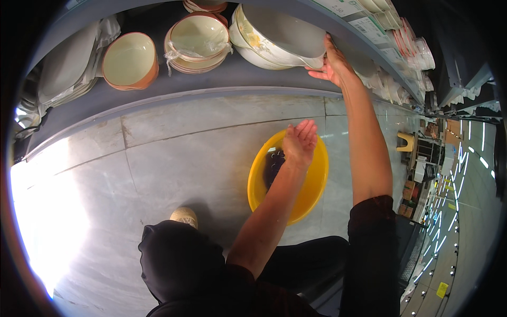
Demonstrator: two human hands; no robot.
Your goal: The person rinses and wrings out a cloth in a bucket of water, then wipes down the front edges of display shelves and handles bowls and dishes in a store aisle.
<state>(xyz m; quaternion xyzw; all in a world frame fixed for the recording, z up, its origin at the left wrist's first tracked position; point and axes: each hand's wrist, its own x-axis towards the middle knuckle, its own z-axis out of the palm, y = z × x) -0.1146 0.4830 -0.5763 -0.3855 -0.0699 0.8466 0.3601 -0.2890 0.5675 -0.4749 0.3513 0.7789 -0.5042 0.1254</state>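
My right hand (pixel 334 65) is at the rim handle of a large white floral bowl (pixel 277 35) on the shelf, thumb up along the edge and fingers spread below it. The bowl lies tilted on top of another like it; whether the hand bears its weight I cannot tell. My left hand (pixel 302 142) hovers palm up, fingers loosely apart with nothing in them, over a yellow plastic basin (pixel 257 158) on the floor. Something dark, perhaps a wet cloth or dark water, lies in the basin, partly hidden by my left forearm.
Left along the shelf (pixel 198 83) stand stacked cream bowls with plastic wrap (pixel 198 39), an orange-rimmed bowl (pixel 130 61) and wrapped pale plates (pixel 71 59). Price tags line an upper shelf edge (pixel 368 29). A yellow stool (pixel 405 142) and boxes are farther down the tiled aisle.
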